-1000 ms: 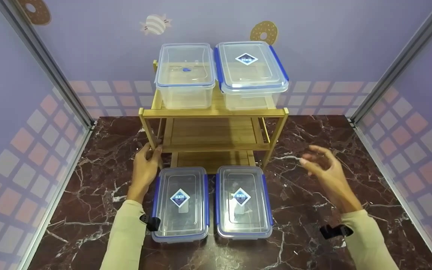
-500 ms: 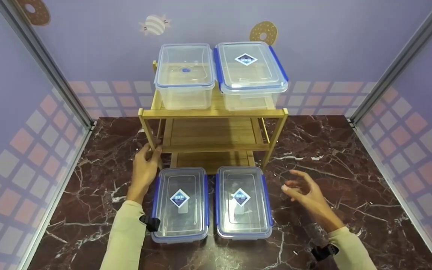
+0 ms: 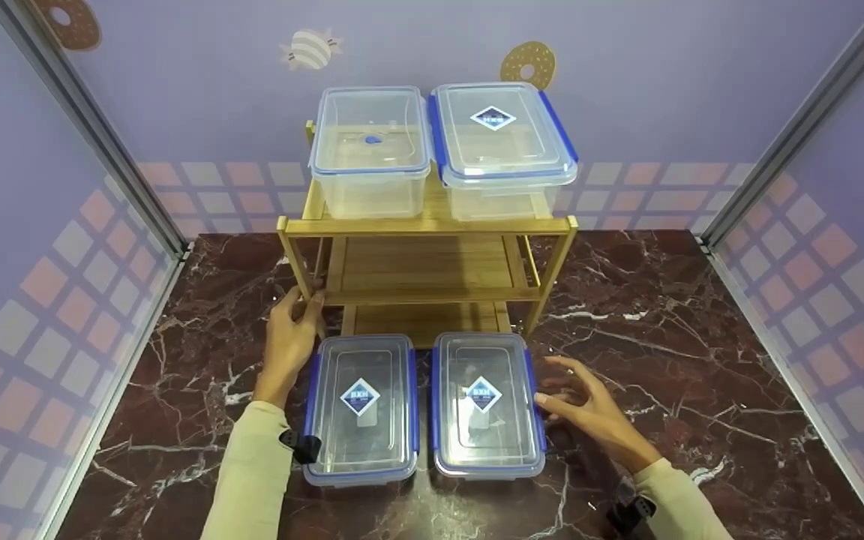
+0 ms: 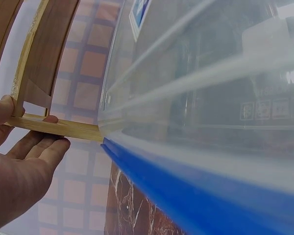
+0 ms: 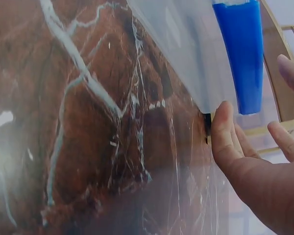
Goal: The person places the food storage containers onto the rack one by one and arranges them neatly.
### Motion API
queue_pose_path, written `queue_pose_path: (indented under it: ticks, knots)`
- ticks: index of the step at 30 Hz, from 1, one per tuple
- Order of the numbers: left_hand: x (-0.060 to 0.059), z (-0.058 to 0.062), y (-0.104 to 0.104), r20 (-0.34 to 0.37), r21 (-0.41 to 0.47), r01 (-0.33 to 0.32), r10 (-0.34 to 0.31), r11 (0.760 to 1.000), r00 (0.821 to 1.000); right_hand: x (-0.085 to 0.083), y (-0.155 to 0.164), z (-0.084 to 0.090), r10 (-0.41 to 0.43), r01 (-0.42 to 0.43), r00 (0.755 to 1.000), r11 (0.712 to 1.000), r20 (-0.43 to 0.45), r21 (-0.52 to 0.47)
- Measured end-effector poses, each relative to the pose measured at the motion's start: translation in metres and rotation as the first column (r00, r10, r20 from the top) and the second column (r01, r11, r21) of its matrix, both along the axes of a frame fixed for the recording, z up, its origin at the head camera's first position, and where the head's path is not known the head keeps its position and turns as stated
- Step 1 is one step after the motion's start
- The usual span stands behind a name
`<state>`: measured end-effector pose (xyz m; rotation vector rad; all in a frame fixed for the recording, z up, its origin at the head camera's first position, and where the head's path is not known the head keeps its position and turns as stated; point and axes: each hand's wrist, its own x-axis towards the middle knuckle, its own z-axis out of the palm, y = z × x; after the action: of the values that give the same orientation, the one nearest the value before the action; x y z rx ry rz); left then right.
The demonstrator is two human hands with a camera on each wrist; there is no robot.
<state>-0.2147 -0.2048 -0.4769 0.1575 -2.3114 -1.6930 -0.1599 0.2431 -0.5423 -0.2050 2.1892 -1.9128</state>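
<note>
My left hand (image 3: 293, 330) holds the front left leg of a wooden shelf rack (image 3: 432, 296), thumb on one side and fingers on the other, as the left wrist view shows. Two clear plastic food containers with blue side clips stand in front of the rack: a left container (image 3: 361, 442) beside my left wrist and a right container (image 3: 486, 442). My right hand (image 3: 589, 409) is at the right container's right side, fingers spread and relaxed. Its thumb tip overlaps the blue clip (image 5: 245, 58) in the head view and lies just below it in the right wrist view.
On the rack's top shelf stand two more clear containers, one with a blue knob on its lid (image 3: 372, 154) and one with blue clips (image 3: 499, 146). The dark red marble table (image 3: 687, 360) is enclosed by lilac walls (image 3: 199, 90) with tile patterns.
My right hand has come in from the right, leftward and toward me, to the right container's side. The left hand, the rack and the containers have stayed in place.
</note>
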Motion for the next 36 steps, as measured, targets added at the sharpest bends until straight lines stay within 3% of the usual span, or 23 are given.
queue_pose_path:
  ticks: [9,20,29,36]
  knots:
    - [0.0,0.002,0.001,0.012,-0.007,-0.001,0.001,1.0,1.0,0.001,-0.012,0.0,0.103,-0.103,0.994,0.994,-0.021,-0.022]
    - [0.0,0.002,-0.001,-0.018,0.0,-0.017,0.017,1.0,1.0,0.001,-0.018,0.002,0.118,-0.11,0.989,0.99,-0.089,0.084]
    - [0.0,0.0,-0.002,-0.01,0.008,-0.007,0.007,1.0,1.0,0.001,-0.021,-0.002,0.129,-0.127,0.99,0.991,-0.051,0.044]
    - [0.0,0.001,0.001,0.003,-0.002,-0.014,0.014,1.0,1.0,0.0,-0.021,-0.007,0.139,-0.137,0.987,0.99,-0.084,0.031]
